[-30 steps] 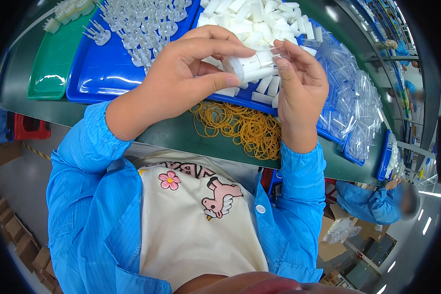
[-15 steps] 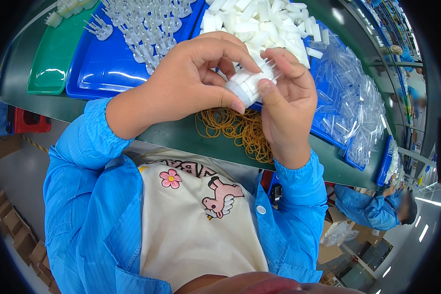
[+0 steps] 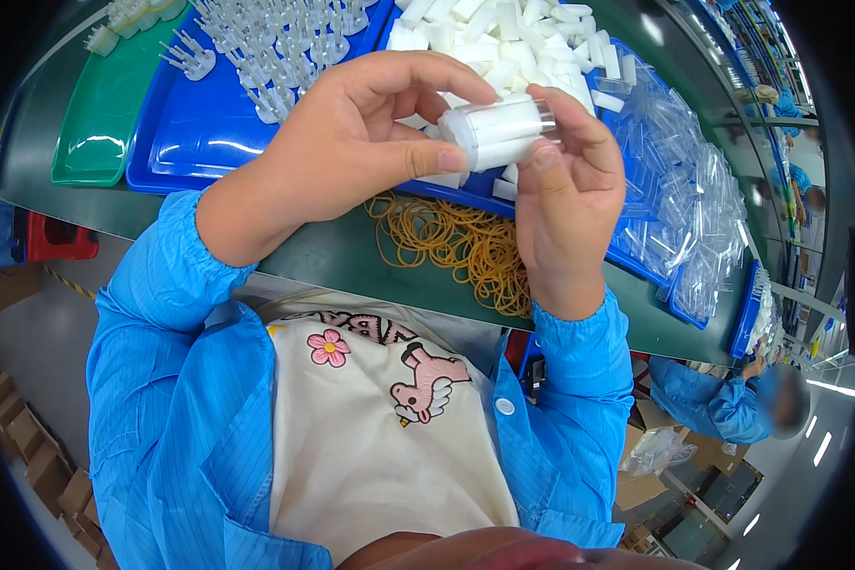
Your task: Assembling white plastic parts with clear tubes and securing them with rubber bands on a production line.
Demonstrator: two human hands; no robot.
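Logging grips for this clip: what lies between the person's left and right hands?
The head view shows a white cylindrical piece, clear at its right end, between the left hand and right hand, held by both.

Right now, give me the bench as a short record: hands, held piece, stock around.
Left hand: fingers on the held piece's pale base
Right hand: fingers at its other end, on the clear tube
Held piece: white pieces inside the clear tube
Front: rubber bands on the green table
Left blue tray: pronged parts
Middle blue tray: white blocks
Right: piled clear tubes
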